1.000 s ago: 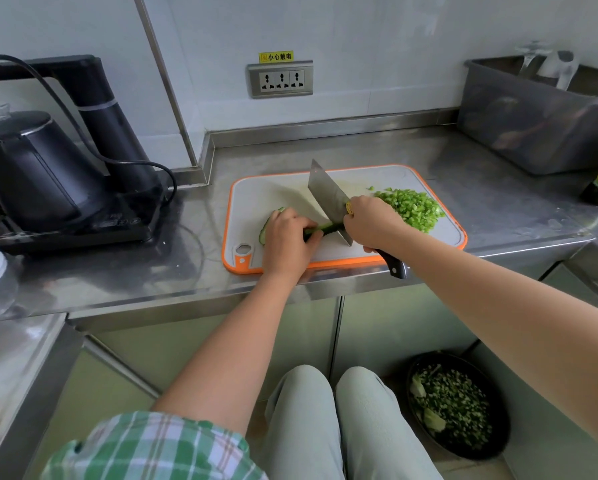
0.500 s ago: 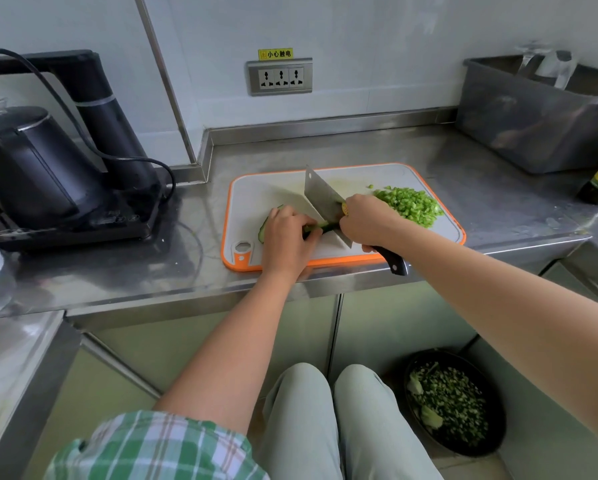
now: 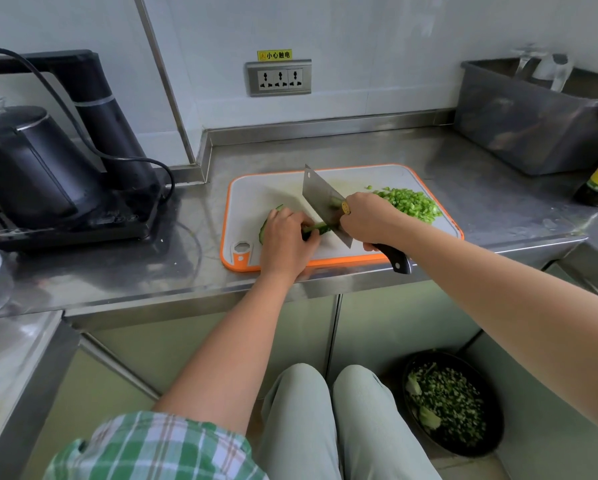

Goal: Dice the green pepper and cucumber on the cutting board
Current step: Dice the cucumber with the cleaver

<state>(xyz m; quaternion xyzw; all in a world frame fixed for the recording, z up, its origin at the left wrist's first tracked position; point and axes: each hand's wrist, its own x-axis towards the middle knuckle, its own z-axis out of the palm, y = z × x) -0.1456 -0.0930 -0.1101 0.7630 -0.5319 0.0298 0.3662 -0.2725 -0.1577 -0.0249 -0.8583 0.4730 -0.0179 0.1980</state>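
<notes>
One cutting board (image 3: 256,195), one knife (image 3: 320,199), one cucumber (image 3: 318,229), one heap of diced pepper (image 3: 411,204).

Left hand (image 3: 285,244): fingers curled, pinning the cucumber near the board's front edge.

Right hand (image 3: 368,220): grips the knife handle, blade tilted, edge on the cucumber.

Cucumber is dark green and thin, mostly hidden under the hand. The pepper heap lies on the board's right.

Cucumber (image 3: 316,229) mostly hidden under left hand (image 3: 285,244); cleaver handle (image 3: 396,258) apparently half-hidden inside right hand (image 3: 370,221).
</notes>
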